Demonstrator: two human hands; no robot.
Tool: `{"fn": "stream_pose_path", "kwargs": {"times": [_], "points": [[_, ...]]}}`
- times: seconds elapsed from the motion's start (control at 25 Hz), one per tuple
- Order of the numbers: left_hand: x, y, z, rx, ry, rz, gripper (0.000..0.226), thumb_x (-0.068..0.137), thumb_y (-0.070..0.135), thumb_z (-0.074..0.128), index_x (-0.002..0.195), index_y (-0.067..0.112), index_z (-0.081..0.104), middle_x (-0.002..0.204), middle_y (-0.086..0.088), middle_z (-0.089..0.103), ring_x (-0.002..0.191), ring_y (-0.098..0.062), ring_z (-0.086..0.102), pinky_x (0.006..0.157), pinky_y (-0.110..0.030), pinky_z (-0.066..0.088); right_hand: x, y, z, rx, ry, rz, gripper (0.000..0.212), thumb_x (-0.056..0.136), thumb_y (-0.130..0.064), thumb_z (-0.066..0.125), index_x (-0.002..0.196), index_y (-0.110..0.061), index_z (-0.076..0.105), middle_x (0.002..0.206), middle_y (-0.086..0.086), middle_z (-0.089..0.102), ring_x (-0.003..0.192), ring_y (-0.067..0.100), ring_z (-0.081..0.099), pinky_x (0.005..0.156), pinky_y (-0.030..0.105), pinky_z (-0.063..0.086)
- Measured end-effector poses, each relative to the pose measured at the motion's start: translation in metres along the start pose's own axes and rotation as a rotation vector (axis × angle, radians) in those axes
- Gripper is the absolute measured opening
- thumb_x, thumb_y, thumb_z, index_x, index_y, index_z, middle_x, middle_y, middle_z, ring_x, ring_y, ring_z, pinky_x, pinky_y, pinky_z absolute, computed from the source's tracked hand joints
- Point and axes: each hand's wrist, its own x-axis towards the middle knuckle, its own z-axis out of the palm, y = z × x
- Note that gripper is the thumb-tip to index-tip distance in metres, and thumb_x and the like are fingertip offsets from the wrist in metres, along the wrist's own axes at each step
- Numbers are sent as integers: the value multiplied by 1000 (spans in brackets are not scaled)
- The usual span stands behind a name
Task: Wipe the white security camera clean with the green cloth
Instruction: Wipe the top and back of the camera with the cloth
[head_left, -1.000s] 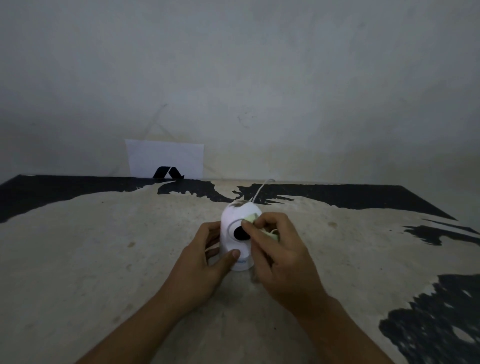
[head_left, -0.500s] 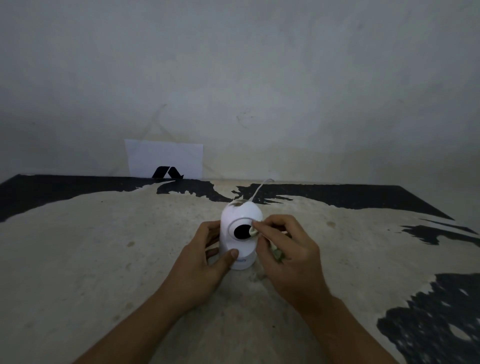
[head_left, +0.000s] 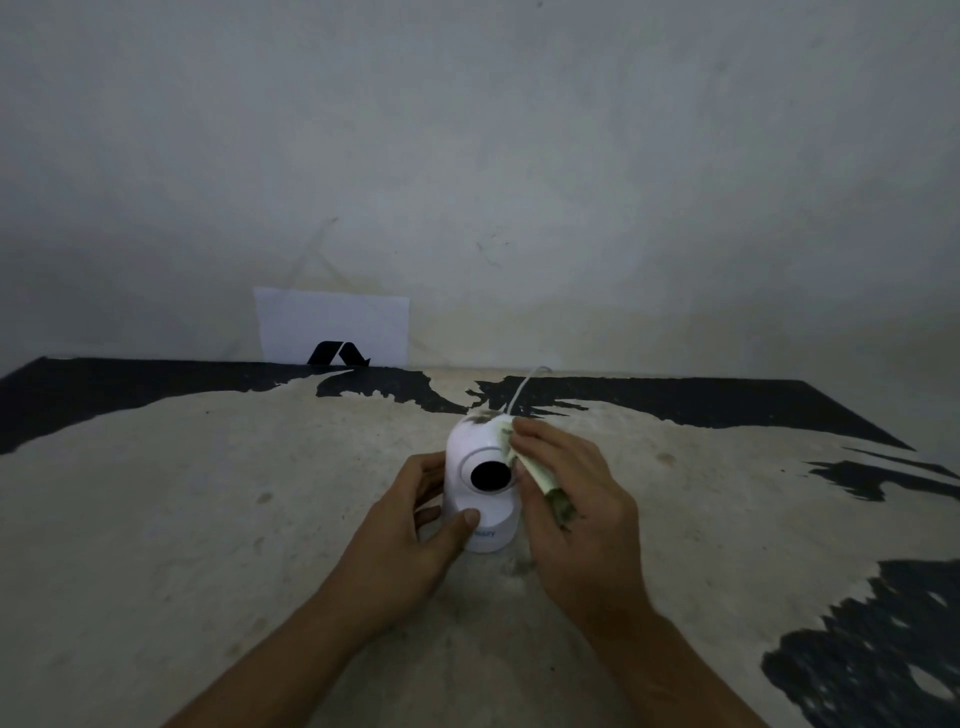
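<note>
Head view: left hand (head_left: 402, 535) clasps the white security camera (head_left: 480, 488), right hand (head_left: 576, 499) pinching the green cloth (head_left: 530, 465) against its upper right edge.

The white security camera (head_left: 480, 488) stands upright on its round base, its domed head turned toward the viewer with a black oval lens in a ringed face. Dark smudges mark its crown. The green cloth (head_left: 537, 475), folded small and soiled at its lower end, presses against the head's right side.
</note>
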Motion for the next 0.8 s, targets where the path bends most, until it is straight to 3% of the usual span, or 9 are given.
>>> {"fn": "stream_pose_path", "kwargs": {"times": [0.16, 0.24, 0.44, 0.6, 0.72, 0.8], "points": [[-1, 0, 0, 17, 9, 15, 51, 83, 39, 65, 128, 38, 40, 129, 21, 53, 116, 3, 51, 99, -22, 43, 0, 1, 2, 49, 15, 256, 30, 95, -22, 51, 124, -23, 55, 120, -10, 61, 112, -13, 51, 95, 12, 44], [-1, 1, 1, 19, 9, 16, 52, 82, 41, 65, 128, 38, 40, 130, 20, 53, 116, 3, 51, 99, -22, 42, -1, 0, 3, 18, 12, 205, 34, 95, -26, 51, 127, -16, 55, 124, -6, 60, 117, -7, 51, 97, 12, 43], [1, -1, 0, 30, 0, 2, 55, 81, 44, 64, 129, 38, 39, 132, 18, 51, 118, 0, 49, 100, -22, 40, -1, 10, 7, -92, -88, -142, 36, 98, -22, 44, 128, -4, 52, 130, 11, 57, 127, 18, 48, 108, 34, 38], [1, -1, 1, 36, 3, 8, 51, 82, 42, 64, 127, 39, 39, 130, 20, 51, 116, 3, 50, 95, -14, 39, 4, 13, 7, -48, -4, -25, 41, 101, -30, 33, 126, -5, 53, 127, 5, 55, 122, 18, 50, 108, 31, 37], [1, 1, 1, 21, -13, -11, 53, 80, 46, 63, 126, 41, 38, 127, 23, 51, 115, 3, 50, 95, -17, 39, 3, 6, 7, -112, -59, -158, 47, 102, -32, 31, 117, 2, 60, 122, 18, 61, 118, 23, 51, 105, 32, 41], [1, 2, 0, 6, -25, -19, 52, 78, 48, 63, 123, 45, 38, 124, 27, 50, 112, 7, 50, 92, -12, 39, 6, 4, 9, -148, -117, -196, 40, 100, -26, 39, 118, 3, 60, 124, 21, 58, 119, 22, 50, 103, 33, 44]]}}
